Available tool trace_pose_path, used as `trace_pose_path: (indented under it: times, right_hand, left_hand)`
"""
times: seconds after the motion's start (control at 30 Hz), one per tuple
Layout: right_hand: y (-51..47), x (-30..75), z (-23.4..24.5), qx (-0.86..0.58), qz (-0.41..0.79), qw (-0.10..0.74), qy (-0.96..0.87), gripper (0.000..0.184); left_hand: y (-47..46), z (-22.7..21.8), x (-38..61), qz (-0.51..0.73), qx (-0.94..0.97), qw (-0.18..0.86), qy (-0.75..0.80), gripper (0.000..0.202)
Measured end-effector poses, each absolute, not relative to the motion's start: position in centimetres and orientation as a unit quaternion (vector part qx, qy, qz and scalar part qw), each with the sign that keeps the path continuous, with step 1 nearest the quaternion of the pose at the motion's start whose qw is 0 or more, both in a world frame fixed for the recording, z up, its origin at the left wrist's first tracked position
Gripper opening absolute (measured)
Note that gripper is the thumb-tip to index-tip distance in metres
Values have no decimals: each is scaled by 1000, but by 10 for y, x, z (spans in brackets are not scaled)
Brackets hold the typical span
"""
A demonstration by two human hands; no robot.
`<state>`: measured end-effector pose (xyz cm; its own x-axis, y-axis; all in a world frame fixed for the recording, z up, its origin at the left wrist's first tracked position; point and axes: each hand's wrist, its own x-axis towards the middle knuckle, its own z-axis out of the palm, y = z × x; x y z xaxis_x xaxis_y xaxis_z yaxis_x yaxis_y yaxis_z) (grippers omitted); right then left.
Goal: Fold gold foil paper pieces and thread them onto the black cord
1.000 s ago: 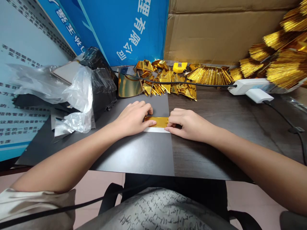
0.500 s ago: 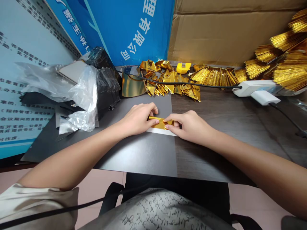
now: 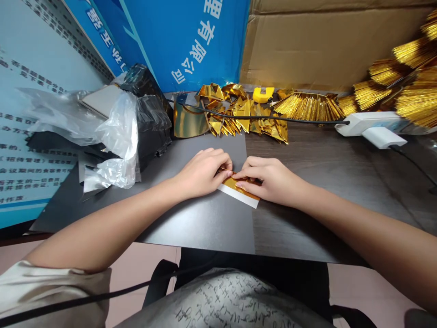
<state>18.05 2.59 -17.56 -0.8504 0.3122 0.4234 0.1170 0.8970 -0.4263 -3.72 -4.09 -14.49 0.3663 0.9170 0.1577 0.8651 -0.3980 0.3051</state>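
Note:
Between my hands lies a small sheet of gold foil paper [image 3: 235, 186] with a white strip along its near edge. My left hand [image 3: 206, 173] pinches its far left edge between thumb and curled fingers. From the other side, my right hand [image 3: 269, 180] has thumb and forefinger pressed on the gold face, close to the left thumb. The fingertips of both hands nearly meet over the far edge, where a narrow folded ridge shows. The sheet sits at a slant on the dark table [image 3: 191, 218]. My fingers hide part of it.
Folded gold paper pieces [image 3: 242, 114], a curled gold sheet [image 3: 190, 119] and a yellow tape measure [image 3: 263, 94] lie at the back. Pleated gold fans [image 3: 309, 107] stand further right, near a white power strip [image 3: 372, 122]. Clear plastic wrapping [image 3: 119, 141] is at the left. A black cable [image 3: 273, 117] crosses behind.
The foil paper has turned, its right end coming nearer to me. My left hand has shifted right and its fingers have curled over the far edge, close to my right fingertips.

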Motion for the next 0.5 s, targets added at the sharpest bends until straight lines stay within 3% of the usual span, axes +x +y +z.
trace_pose_path:
  times: [0.3, 0.5]
  right_hand:
    - [27, 182, -182, -105, 171, 257, -945, 26]
    - [24, 183, -181, -108, 143, 261, -949, 27]
  left_hand:
    - [-47, -135, -43, 117, 821, 79, 554, 4]
    - [-55, -150, -52, 203, 869, 58, 447, 11]
